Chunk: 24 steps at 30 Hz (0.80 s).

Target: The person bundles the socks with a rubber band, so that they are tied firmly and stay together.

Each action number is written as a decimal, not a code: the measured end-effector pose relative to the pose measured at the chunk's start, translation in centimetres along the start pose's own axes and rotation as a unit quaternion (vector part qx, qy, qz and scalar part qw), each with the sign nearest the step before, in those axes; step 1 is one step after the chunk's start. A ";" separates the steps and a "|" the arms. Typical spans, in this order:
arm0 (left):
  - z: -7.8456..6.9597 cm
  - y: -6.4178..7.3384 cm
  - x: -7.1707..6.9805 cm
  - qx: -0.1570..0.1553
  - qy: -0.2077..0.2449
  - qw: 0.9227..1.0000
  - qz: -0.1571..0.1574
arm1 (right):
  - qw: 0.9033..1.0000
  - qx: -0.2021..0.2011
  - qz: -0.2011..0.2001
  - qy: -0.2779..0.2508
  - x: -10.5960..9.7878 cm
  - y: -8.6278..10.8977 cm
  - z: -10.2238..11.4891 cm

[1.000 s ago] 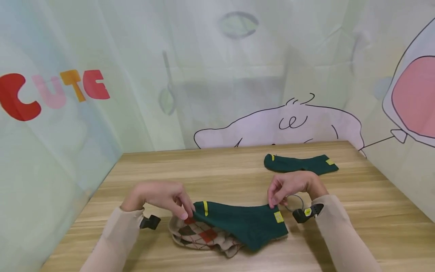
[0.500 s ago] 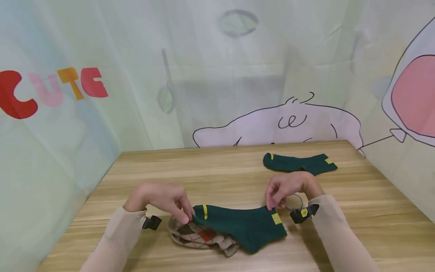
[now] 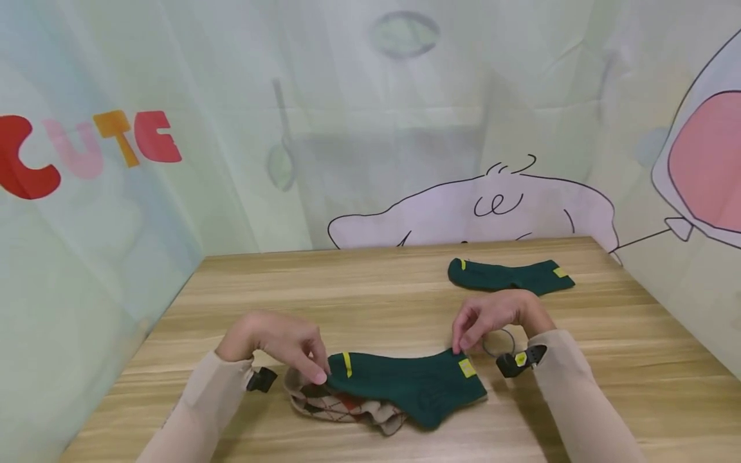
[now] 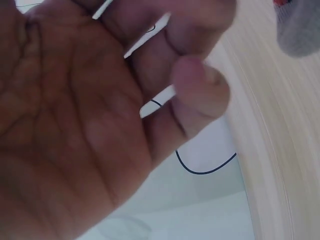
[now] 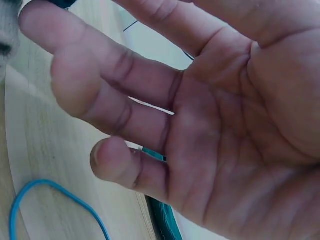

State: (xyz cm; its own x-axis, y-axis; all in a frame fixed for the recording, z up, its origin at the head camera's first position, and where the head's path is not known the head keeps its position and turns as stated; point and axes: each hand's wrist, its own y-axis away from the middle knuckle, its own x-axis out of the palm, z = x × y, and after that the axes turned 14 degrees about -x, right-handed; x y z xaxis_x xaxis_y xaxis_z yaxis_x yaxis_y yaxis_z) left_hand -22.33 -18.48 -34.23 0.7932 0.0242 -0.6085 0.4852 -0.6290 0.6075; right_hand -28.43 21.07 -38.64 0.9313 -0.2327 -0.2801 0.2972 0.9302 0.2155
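Note:
In the head view, a dark green sock [image 3: 399, 379] with yellow marks lies over a beige argyle sock [image 3: 341, 409] near the front of the table. My left hand [image 3: 283, 341] pinches the green sock's toe end, while my right hand [image 3: 492, 317] pinches the corner of its cuff. Much of the argyle sock is hidden beneath. The left wrist view has the palm of my left hand [image 4: 75, 115], with a bit of argyle sock [image 4: 301, 30] at upper right. My right hand [image 5: 210, 115] fills the right wrist view; its pinching fingertips are mostly out of frame.
A second green sock [image 3: 503, 275] lies flat at the back right of the wooden table [image 3: 324, 289]. A printed curtain [image 3: 243, 128] hangs behind and beside the table. Small black cameras [image 3: 263, 379] sit at both wrists, and a blue cable [image 5: 47, 182] loops by the right one.
The green sock's toe end has come down slightly with my left hand and covers more of the argyle sock. My right hand has kept its pinch and barely moved.

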 end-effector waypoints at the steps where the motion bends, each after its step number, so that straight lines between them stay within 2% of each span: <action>1: 0.1 -0.1 0.0 0.007 0.001 1.000 0.000 | 1.000 0.001 -0.002 -0.004 0.0 0.0 0.0; 4: 0.2 -0.3 0.1 0.020 0.004 1.000 0.001 | 1.000 -0.001 -0.010 0.001 0.0 0.1 -0.1; 11: 0.4 -0.6 -0.1 0.023 -0.007 1.000 -0.007 | 0.997 -0.023 -0.053 0.042 -0.3 0.5 -0.2; 16: 0.4 -0.7 -0.1 0.050 -0.014 0.999 -0.012 | 0.994 -0.031 -0.080 0.061 -0.5 0.6 -0.7; 20: 0.3 -0.7 -0.1 0.064 -0.015 0.997 -0.028 | 0.986 -0.047 -0.116 0.107 -0.7 0.8 -0.9; 24: 0.2 -0.6 -0.2 0.064 -0.011 0.997 -0.045 | 0.976 -0.053 -0.158 0.140 -1.0 1.1 -0.9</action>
State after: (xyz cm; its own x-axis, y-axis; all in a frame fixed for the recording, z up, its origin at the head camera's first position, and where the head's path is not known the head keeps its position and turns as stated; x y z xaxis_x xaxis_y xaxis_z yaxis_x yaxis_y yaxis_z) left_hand -22.82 -18.28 -34.56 0.7399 0.0693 -0.6691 0.5016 -0.7196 0.4801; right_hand -29.26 22.57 -38.94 0.6978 -0.4399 -0.5653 0.5229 0.8522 -0.0177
